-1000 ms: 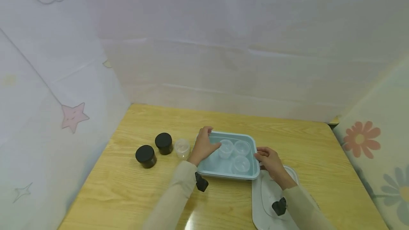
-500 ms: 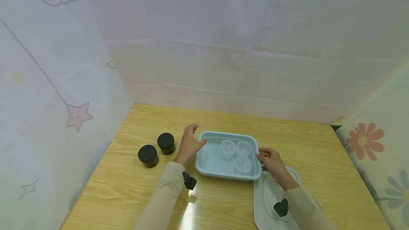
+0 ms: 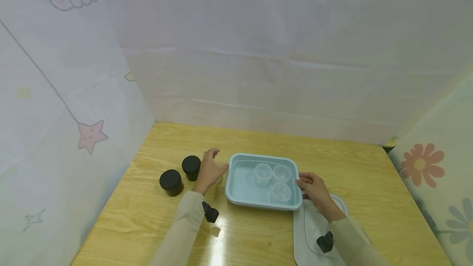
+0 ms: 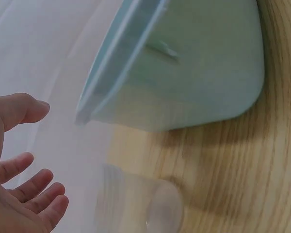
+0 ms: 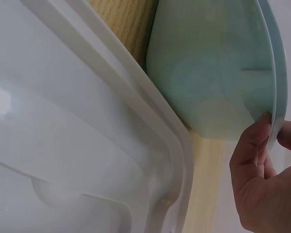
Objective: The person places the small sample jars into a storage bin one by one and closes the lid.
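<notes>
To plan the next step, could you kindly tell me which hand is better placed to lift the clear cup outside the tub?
Probably the left: the left hand is open, holds nothing and is close to the clear cup, while the right hand pinches the tub by its opposite rim.

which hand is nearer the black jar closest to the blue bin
Left. The left hand is just right of the black jar; the right hand is across the blue bin, gripping its right rim.

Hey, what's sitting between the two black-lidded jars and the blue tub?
In the head view, the left hand is between them. The left wrist view also shows a clear cup beside the blue tub.
</notes>
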The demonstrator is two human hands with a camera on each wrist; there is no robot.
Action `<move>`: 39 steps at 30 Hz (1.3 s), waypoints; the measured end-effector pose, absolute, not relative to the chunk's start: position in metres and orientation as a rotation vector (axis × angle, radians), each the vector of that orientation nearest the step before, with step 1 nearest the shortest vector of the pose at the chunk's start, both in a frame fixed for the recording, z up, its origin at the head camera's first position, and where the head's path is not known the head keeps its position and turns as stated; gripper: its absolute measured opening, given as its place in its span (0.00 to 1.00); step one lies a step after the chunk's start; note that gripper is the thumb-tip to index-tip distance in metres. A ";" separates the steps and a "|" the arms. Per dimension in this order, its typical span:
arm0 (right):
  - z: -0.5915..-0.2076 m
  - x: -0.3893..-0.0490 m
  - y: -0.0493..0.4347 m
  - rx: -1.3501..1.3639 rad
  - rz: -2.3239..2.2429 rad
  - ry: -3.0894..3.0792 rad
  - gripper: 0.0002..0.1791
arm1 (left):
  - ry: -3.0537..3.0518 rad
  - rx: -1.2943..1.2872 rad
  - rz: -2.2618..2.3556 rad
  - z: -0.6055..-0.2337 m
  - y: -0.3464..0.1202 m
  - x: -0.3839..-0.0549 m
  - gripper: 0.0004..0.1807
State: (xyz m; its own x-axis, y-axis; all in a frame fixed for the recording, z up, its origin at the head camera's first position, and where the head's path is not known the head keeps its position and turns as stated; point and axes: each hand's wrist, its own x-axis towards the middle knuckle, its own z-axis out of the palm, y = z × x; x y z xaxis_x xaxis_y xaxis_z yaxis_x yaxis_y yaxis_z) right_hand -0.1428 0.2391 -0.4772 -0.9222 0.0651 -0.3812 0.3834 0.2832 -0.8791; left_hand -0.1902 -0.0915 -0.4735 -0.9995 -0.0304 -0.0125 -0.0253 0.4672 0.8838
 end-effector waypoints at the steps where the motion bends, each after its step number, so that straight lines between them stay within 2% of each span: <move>1: -0.477 -0.142 0.239 0.413 -1.679 2.287 0.23 | -2.693 0.060 -1.617 -0.475 -0.093 -0.190 0.33; 17: -0.477 -0.144 0.242 0.408 -1.679 2.290 0.23 | -2.684 0.073 -1.558 -0.490 -0.103 -0.183 0.33; 39: -0.477 -0.142 0.238 0.451 -1.697 2.264 0.23 | -2.669 0.199 -1.700 -0.524 -0.109 -0.171 0.40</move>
